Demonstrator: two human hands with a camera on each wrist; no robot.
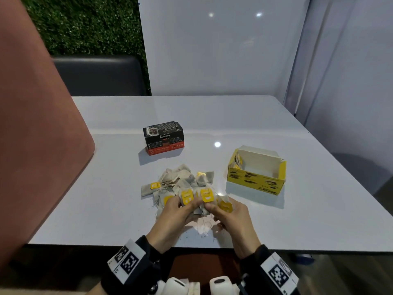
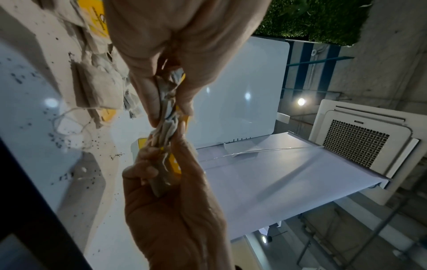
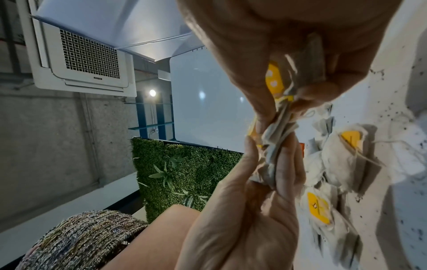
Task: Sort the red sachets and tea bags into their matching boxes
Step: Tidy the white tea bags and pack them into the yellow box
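Observation:
Both my hands grip one bunch of tea bags [image 1: 196, 200] with yellow tags, just above the table's near edge. My left hand [image 1: 180, 206] pinches the bunch's left side, my right hand [image 1: 218, 208] its right side. In the left wrist view, my left hand [image 2: 171, 113] squeezes the crumpled bunch [image 2: 166, 127] from above. The right wrist view has my right hand [image 3: 286, 107] clamping the same bunch [image 3: 275, 140]. A loose pile of tea bags [image 1: 180, 179] lies just behind my hands. The open yellow box [image 1: 255, 179] stands to the right, the black and red box [image 1: 163, 138] behind the pile.
Dark tea grains [image 1: 187, 235] are scattered on the white table [image 1: 297, 220] near its front edge. A pink partition [image 1: 42, 145] borders the left side and a white wall panel [image 1: 212, 50] the back. A few tea bags lean inside the yellow box's left end.

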